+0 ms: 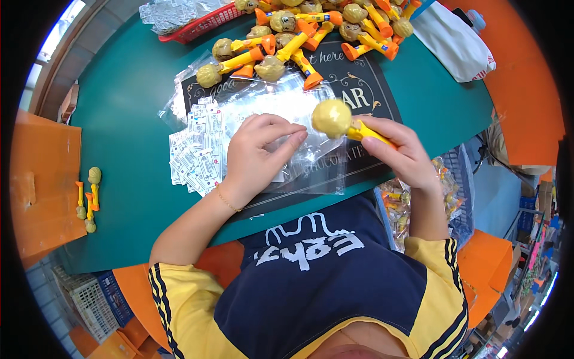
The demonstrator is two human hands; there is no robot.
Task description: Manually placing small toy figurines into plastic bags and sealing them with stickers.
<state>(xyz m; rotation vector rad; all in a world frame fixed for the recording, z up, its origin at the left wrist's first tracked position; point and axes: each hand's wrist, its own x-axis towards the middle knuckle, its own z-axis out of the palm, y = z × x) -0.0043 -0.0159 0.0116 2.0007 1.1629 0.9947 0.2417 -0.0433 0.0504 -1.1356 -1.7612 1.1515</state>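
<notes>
My right hand (406,149) grips a yellow and orange toy torch with a blond doll-like head (332,118), the head pointing left. Facing it, my left hand (257,149) has its thumb and index finger brought together at a clear plastic bag (326,173). Several such bags lie layered beneath both hands. Beside my left wrist, printed paper slips (200,152) are spread in a loose stack. A dark placemat (382,90) with pale lettering is under the bags.
Similar toys are heaped (287,51) at the far side, near a red basket (203,24) of packets. A white cloth bag (451,45) lies far right. Several toys (89,200) sit at the table's left edge. A blue crate (463,197) of bagged toys stands right of my lap.
</notes>
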